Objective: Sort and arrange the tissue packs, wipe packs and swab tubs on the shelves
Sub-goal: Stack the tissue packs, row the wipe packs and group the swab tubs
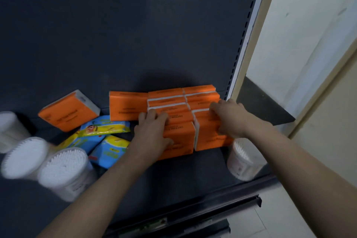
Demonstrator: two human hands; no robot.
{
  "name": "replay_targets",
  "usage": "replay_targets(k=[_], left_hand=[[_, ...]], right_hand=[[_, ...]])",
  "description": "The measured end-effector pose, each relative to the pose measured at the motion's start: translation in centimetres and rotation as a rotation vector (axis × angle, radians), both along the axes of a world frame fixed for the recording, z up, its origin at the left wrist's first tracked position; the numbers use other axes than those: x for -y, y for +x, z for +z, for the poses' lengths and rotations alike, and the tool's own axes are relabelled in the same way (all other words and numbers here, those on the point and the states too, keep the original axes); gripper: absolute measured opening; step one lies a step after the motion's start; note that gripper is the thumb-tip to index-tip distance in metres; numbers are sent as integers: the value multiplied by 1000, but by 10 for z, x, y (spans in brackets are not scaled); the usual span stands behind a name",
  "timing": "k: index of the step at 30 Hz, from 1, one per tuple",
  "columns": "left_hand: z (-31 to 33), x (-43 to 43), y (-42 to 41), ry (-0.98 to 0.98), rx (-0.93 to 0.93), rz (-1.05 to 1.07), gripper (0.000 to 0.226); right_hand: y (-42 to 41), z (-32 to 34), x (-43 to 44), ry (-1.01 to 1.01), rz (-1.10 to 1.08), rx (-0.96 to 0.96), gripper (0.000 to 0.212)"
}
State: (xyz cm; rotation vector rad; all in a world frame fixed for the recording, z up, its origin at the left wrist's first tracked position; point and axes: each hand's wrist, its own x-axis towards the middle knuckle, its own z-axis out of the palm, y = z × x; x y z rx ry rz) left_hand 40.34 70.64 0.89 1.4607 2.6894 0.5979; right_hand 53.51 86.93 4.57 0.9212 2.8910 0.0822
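Dim overall; dark shelf back panel (116, 44) soaks up light, while the pale wall (309, 35) at right is brightest. Soft shadow behind the orange tissue packs (181, 102). Swab tubs (25, 157) at lower left smeared by blur; wide-angle bending tilts edge lines.

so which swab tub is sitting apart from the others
The swab tub at the front right of the shelf, beside the orange tissue pack stack; the other three swab tubs cluster at the far left.

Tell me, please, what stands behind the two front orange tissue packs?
More orange tissue packs, two rows reaching the dark back panel. The left hand and right hand hide parts.
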Motion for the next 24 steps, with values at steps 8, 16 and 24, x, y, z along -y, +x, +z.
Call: replay_targets(k=[8, 16, 24], left_hand=[[-9, 0, 8, -7, -101, 30, 54], [21, 46, -32, 240, 77, 95, 23], [30, 112, -113, 204, 159, 204, 11]], right_hand=[[-1, 6, -4, -160, 116, -17, 38], [-45, 24, 32, -211, 297, -311, 33], [-125, 16, 89, -248, 415, -323, 36]])
